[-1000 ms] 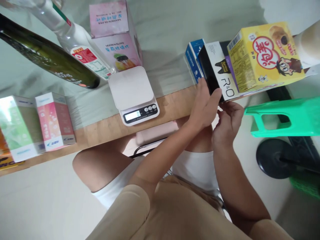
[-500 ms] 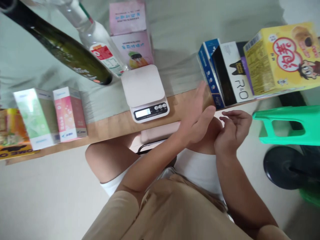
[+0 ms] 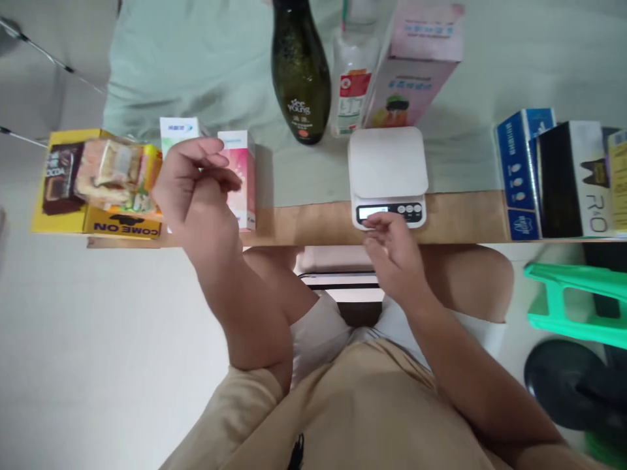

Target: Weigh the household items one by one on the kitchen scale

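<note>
My left hand (image 3: 198, 192) hovers over the left part of the table, fingers loosely bent and apart, nothing in it. It partly hides a green and white box (image 3: 180, 128) and is close to a pink and white box (image 3: 240, 173). My right hand (image 3: 396, 258) is at the front edge of a white kitchen scale (image 3: 388, 163), fingers slightly curled with a gap to the thumb and nothing visible between. Its fingertips overlap the scale's display; whether they touch it I cannot tell. Behind the scale stand a dark green bottle (image 3: 301, 72), a clear bottle (image 3: 353, 91) and a tall pink box (image 3: 416, 62).
At the far left, a yellow box (image 3: 122, 225) carries packaged snacks (image 3: 115, 166). On the right stand a blue box (image 3: 519, 173), a black and white box (image 3: 571, 179) and part of a yellow box (image 3: 620, 170). A green plastic stool (image 3: 573, 277) is below the table's right end.
The view has swung left. My left hand has moved from the blue box on the right to the boxes on the left. My right hand is now before the scale.
</note>
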The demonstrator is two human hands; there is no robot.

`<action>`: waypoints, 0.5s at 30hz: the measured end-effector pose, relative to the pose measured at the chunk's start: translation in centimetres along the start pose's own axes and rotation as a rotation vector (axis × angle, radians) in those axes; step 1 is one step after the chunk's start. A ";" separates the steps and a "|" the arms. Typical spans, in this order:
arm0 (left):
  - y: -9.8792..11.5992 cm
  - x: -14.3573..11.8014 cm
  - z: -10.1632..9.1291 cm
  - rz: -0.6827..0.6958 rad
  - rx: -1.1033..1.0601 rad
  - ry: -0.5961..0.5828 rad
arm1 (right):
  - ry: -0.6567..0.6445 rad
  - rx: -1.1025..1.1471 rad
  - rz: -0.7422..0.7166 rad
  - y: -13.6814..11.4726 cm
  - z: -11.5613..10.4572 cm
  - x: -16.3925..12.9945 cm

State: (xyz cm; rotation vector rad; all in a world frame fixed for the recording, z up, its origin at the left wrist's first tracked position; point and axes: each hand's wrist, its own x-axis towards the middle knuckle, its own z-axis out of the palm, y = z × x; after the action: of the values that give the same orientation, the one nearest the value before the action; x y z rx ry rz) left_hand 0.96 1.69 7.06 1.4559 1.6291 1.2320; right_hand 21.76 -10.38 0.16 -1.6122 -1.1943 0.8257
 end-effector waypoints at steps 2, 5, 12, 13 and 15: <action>-1.2 0.7 -0.7 0.008 0.036 -0.041 | -0.115 0.003 -0.001 -1.5 3.3 0.5; -1.6 1.1 -0.9 -0.103 0.052 -0.112 | -0.242 -0.006 0.000 -3.3 7.7 1.5; -0.9 1.4 -1.5 -0.282 0.135 -0.214 | -0.368 -0.085 -0.148 -4.4 14.0 3.6; -0.9 1.5 -1.7 -0.260 0.135 -0.202 | -0.374 -0.092 -0.164 -4.3 14.5 3.8; -1.0 1.7 -2.0 -0.294 0.067 -0.217 | -0.360 -0.083 -0.168 -4.2 15.0 4.0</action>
State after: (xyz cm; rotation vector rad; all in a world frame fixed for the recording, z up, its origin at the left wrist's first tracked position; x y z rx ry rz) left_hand -1.52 2.89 7.12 1.2832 1.6752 0.8347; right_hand 8.15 -1.86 -0.92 -1.4415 -1.6127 0.9944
